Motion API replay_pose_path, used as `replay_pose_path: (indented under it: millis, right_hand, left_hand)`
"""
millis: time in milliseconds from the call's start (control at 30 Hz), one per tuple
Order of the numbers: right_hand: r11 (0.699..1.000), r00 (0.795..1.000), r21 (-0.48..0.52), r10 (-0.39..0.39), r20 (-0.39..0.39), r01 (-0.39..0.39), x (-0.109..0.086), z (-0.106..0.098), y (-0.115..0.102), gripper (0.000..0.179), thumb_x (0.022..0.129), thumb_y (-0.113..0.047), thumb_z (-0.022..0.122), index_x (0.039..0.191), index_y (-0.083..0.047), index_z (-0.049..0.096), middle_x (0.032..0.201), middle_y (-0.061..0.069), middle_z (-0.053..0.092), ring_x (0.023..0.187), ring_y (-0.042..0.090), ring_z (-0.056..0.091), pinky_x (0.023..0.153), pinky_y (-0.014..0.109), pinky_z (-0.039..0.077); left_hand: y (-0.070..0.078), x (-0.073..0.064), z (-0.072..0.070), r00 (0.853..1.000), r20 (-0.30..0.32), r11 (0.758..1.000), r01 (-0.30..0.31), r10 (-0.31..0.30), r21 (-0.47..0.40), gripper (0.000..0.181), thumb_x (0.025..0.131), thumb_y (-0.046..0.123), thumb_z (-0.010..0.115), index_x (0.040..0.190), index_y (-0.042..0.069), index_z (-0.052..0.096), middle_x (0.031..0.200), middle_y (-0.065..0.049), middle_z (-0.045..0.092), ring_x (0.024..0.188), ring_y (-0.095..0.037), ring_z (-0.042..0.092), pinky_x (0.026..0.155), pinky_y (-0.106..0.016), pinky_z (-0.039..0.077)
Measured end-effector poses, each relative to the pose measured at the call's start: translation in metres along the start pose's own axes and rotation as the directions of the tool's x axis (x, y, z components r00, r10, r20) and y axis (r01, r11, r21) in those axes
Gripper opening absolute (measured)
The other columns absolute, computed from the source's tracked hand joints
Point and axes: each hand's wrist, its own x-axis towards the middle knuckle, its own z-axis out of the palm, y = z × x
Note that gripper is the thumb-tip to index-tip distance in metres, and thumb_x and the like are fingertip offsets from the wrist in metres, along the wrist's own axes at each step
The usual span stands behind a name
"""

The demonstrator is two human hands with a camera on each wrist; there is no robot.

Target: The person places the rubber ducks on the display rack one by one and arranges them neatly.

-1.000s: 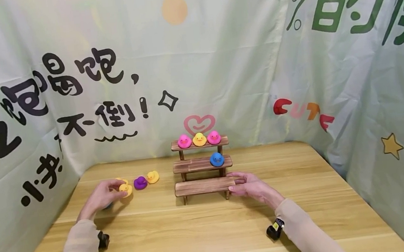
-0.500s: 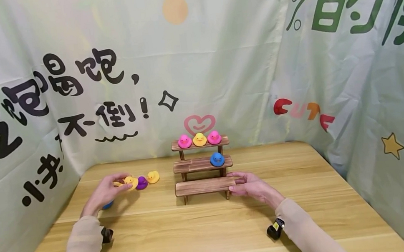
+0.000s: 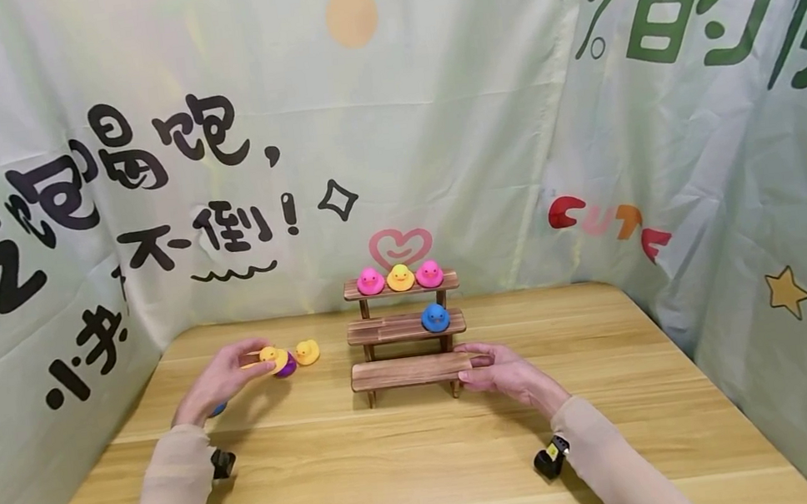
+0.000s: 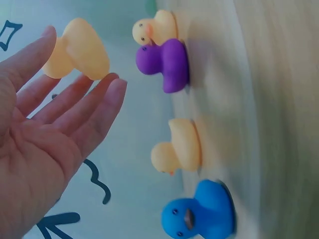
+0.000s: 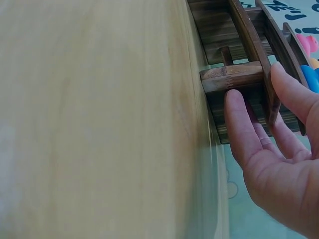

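My left hand pinches a yellow rubber duck between thumb and fingertips, raised above the left part of the table. In the left wrist view that duck is seen from its back and base. Past it, a purple duck and another yellow duck sit on the tabletop. My right hand grips the right end of the lowest step of a wooden three-tier stand. The right wrist view has the thumb and fingers around that end of the shelf.
Pink, yellow and pink ducks line the top tier. One blue duck stands at the right of the middle tier. Beside my left wrist lie a yellow duck and a blue duck. A printed curtain surrounds the table.
My left hand has lifted the yellow duck and carried it rightward, now overlapping the purple duck in the head view. My right hand has stayed at the stand.
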Motion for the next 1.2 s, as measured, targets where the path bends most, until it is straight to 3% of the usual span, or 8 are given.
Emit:
replay_pose_path:
  millis: [100,333,533,667,767,967,1200]
  right_hand:
    - [1.000,1.000,-0.005,-0.002,-0.005,0.002,0.000,0.000,-0.001,0.067,0.092,0.002,0.063,0.150,0.005,0.029,0.133,0.031,0.047,0.104,0.021,0.065,0.097,0.039,0.052]
    - [1.000,0.999,-0.001,0.018,-0.036,-0.018,-0.001,0.002,-0.001,0.065,0.091,0.002,0.064,0.148,0.003,0.034,0.135,0.030,0.045,0.101,0.020,0.066,0.095,0.037,0.054]
    - [1.000,1.000,-0.005,0.012,-0.029,-0.012,-0.001,0.001,-0.001,0.065,0.092,0.001,0.065,0.149,0.003,0.033,0.131,0.027,0.049,0.101,0.019,0.066,0.095,0.037,0.053]
    - [1.000,1.000,-0.005,0.008,-0.023,-0.008,-0.001,0.000,0.000,0.066,0.092,0.000,0.064,0.149,0.004,0.032,0.134,0.029,0.047,0.103,0.020,0.066,0.097,0.038,0.052]
    - [1.000,1.000,-0.004,0.007,-0.029,-0.007,-0.001,0.001,0.000,0.065,0.092,0.001,0.064,0.149,0.003,0.032,0.137,0.031,0.045,0.103,0.021,0.066,0.097,0.039,0.052]
    - [1.000,1.000,-0.007,0.003,-0.027,-0.003,-0.001,0.001,-0.001,0.065,0.092,0.001,0.064,0.149,0.004,0.032,0.137,0.032,0.045,0.104,0.021,0.066,0.097,0.039,0.052]
    - [1.000,0.999,-0.007,0.008,-0.035,-0.008,-0.001,0.001,0.000,0.064,0.092,0.000,0.064,0.149,0.003,0.034,0.137,0.031,0.044,0.103,0.020,0.066,0.098,0.040,0.051]
  left_hand:
    - [0.007,0.003,0.003,1.000,0.016,0.999,-0.005,0.006,-0.037,0.047,0.094,0.020,0.067,0.132,-0.005,0.052,0.132,-0.025,0.057,0.124,-0.044,0.054,0.100,-0.049,0.048]
    - [0.023,0.010,0.014,1.000,-0.010,0.999,-0.021,0.021,-0.024,0.043,0.090,0.026,0.072,0.124,0.004,0.059,0.128,-0.018,0.062,0.123,-0.039,0.055,0.103,-0.055,0.042]
    - [0.033,0.019,0.027,0.999,-0.037,0.996,0.002,-0.005,-0.088,0.044,0.086,0.024,0.076,0.123,0.005,0.062,0.124,-0.017,0.065,0.118,-0.035,0.060,0.092,-0.037,0.051]
    - [0.038,0.023,0.036,1.000,-0.019,0.988,0.009,-0.013,-0.157,0.048,0.085,0.024,0.078,0.126,0.005,0.062,0.126,-0.019,0.064,0.113,-0.035,0.061,0.080,-0.034,0.058]
    - [0.044,0.025,0.041,1.000,-0.012,0.983,0.010,-0.012,-0.182,0.050,0.085,0.025,0.078,0.128,0.006,0.061,0.131,-0.018,0.062,0.118,-0.036,0.058,0.080,-0.034,0.057]
    - [0.042,0.030,0.049,1.000,-0.025,0.977,-0.024,0.019,-0.211,0.052,0.082,0.030,0.080,0.126,0.010,0.062,0.134,-0.015,0.061,0.119,-0.036,0.060,0.089,-0.040,0.056]
    - [0.045,0.032,0.053,0.999,-0.023,0.962,-0.050,0.045,-0.269,0.049,0.082,0.024,0.080,0.125,0.007,0.062,0.130,-0.015,0.062,0.119,-0.035,0.060,0.089,-0.031,0.056]
